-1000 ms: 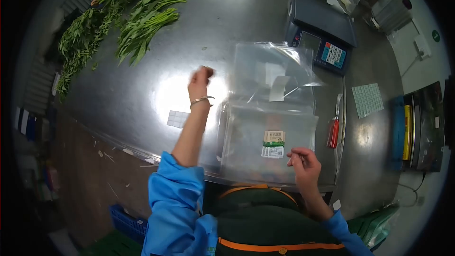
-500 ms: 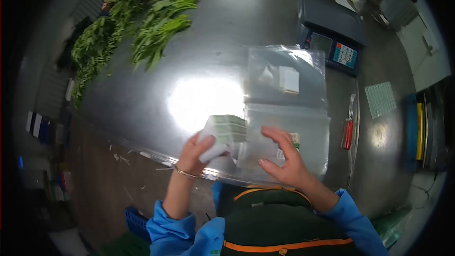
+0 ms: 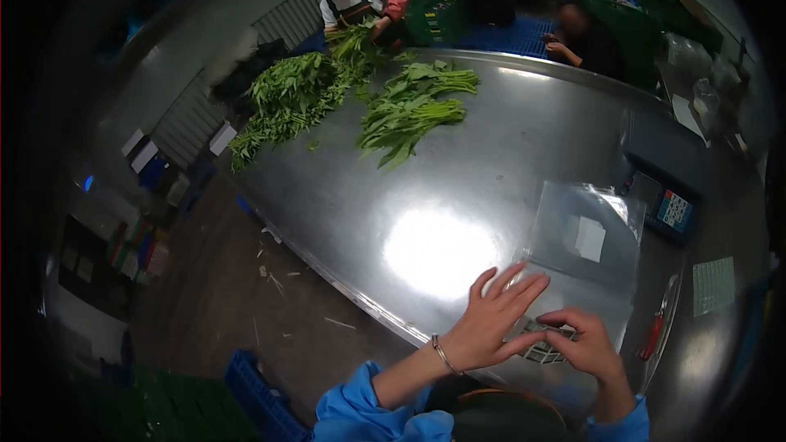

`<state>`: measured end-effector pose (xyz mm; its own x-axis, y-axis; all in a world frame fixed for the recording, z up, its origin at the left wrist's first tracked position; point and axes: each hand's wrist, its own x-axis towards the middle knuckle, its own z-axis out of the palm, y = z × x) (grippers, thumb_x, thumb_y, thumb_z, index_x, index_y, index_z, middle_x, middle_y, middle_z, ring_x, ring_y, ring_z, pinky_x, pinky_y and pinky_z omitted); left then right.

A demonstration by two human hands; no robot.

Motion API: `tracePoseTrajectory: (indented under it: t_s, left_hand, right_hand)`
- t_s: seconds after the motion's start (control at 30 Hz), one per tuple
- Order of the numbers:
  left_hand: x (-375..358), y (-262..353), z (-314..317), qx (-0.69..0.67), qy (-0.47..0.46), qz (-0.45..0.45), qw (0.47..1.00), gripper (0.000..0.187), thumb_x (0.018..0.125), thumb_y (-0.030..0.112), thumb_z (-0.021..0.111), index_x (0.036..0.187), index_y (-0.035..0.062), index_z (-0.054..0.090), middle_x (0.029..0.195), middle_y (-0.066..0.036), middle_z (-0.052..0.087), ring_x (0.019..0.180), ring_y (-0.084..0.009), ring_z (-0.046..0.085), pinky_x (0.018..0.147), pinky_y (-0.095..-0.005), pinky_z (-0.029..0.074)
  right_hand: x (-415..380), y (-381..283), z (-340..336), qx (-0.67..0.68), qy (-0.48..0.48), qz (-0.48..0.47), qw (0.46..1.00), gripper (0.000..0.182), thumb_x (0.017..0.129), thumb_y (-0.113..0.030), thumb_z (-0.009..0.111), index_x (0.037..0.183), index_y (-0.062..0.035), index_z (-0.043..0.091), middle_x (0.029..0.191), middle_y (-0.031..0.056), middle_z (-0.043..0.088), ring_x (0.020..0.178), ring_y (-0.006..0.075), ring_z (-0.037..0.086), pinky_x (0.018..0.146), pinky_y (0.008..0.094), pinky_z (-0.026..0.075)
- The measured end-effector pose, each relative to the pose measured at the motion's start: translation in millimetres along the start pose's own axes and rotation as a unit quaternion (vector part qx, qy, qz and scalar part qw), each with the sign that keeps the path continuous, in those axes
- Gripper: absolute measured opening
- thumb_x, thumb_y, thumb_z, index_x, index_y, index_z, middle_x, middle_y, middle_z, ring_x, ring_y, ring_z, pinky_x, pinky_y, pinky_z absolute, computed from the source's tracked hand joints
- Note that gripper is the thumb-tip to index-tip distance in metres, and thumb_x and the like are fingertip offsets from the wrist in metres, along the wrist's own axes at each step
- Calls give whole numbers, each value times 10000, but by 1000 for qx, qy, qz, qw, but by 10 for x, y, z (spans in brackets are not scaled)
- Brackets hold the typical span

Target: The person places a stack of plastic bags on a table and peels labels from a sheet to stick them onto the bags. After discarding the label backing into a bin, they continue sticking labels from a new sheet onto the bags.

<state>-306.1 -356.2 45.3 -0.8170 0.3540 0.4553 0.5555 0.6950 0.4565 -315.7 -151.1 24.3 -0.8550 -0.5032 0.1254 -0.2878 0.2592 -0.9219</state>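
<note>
Pinching with your right hand [image 3: 591,349], thumb and forefinger closed on the edge of the label sheet [image 3: 542,342], you peel or steady it while your left hand [image 3: 489,326] lies open, fingers spread flat, pressing the sheet and the clear bags [image 3: 586,278] beneath so they don't slide on the slick steel table [image 3: 458,164]. Sheet sits at the table's near edge, directly in front of you, on top of the bag stack; a second bag w/ a white card [image 3: 589,238] inside lies just beyond. Scale [image 3: 667,196] stands at far right, another label sheet [image 3: 713,285] and red-handled tool [image 3: 652,336] right of the bags, within reach. Leafy greens [image 3: 413,110] are piled well apart at the far end, near two other workers; a further heap [image 3: 291,98] lies left of it.
</note>
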Motion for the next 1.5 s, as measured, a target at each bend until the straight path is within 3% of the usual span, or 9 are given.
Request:
tracePoseTrajectory:
  t_s: [0.13, 0.17, 0.23, 0.33, 0.77, 0.87, 1.03, 1.33, 1.5]
  left_hand:
    - [-45, -82, 145, -202, -315, -51, 926, 521, 829, 245, 581, 1280, 64, 392, 1123, -85, 553, 1049, -177, 512, 984, -426, 253]
    - [-97, -56, 190, -267, -266, -169, 911, 536, 833, 211, 581, 1298, 61, 362, 1100, -89, 568, 1003, -153, 530, 929, -396, 329]
    - [-150, 96, 280, -439, -88, -340, 827, 588, 830, 74, 581, 1337, 53, 283, 1030, -106, 596, 903, -111, 554, 753, -277, 473]
    - [-120, 276, 355, -575, 82, -331, 744, 647, 830, -20, 535, 1360, 24, 166, 1112, -151, 541, 977, -166, 545, 818, -265, 444]
    - [-162, 360, 296, -501, -95, -262, 819, 386, 867, 29, 488, 1237, -24, 392, 1226, -142, 470, 1076, -168, 496, 876, -269, 415]
    - [-211, 337, 339, -550, -74, -298, 777, 261, 862, 45, 513, 1110, -32, 484, 1094, -110, 565, 985, -136, 547, 818, -240, 436]
    - [-241, 435, 444, -403, 16, -298, 865, 104, 860, 71, 545, 892, -29, 550, 737, -15, 601, 656, -23, 494, 577, -157, 390]
    - [-269, 343, 510, -252, -21, -230, 940, 130, 832, 103, 595, 772, -11, 580, 595, -33, 565, 504, -44, 428, 464, -213, 355]
    - [-250, 303, 469, -196, -49, -172, 964, 126, 826, 123, 605, 829, -3, 599, 596, -32, 553, 529, -50, 440, 490, -209, 376]
  right_hand:
    - [120, -268, -243, -152, -59, -104, 981, 219, 709, -41, 623, 927, -61, 622, 787, 92, 573, 768, 227, 550, 700, 313, 419]
    - [120, -306, -260, -157, -52, -91, 982, 219, 709, -41, 623, 927, -61, 622, 787, 92, 573, 768, 227, 550, 700, 313, 419]
    - [15, -342, -211, -210, 299, -121, 923, 258, 722, -27, 615, 979, -48, 596, 871, 101, 560, 832, 206, 540, 753, 313, 410]
    - [-301, -67, 1, -53, 322, 32, 945, 305, 732, -2, 607, 1032, -38, 569, 966, 109, 545, 868, 185, 532, 788, 311, 404]
    - [-315, -166, -7, 80, 187, 37, 978, 314, 716, -39, 671, 1022, -37, 599, 867, 85, 603, 802, 173, 548, 730, 279, 425]
    - [-332, -186, -31, 117, 176, 69, 975, 279, 720, -51, 676, 990, -33, 607, 853, 81, 603, 771, 155, 546, 713, 272, 428]
    - [-377, -192, -11, 105, 171, 98, 975, 210, 738, -67, 671, 936, -23, 617, 795, 71, 590, 718, 133, 549, 665, 261, 440]
    - [-216, -204, -147, -32, 203, 2, 979, 134, 759, -112, 631, 856, -20, 619, 705, 76, 545, 686, 211, 536, 599, 287, 413]
    - [-109, -113, -334, -155, -22, -67, 985, 125, 746, -120, 624, 854, -57, 620, 751, 57, 569, 727, 222, 543, 703, 326, 398]
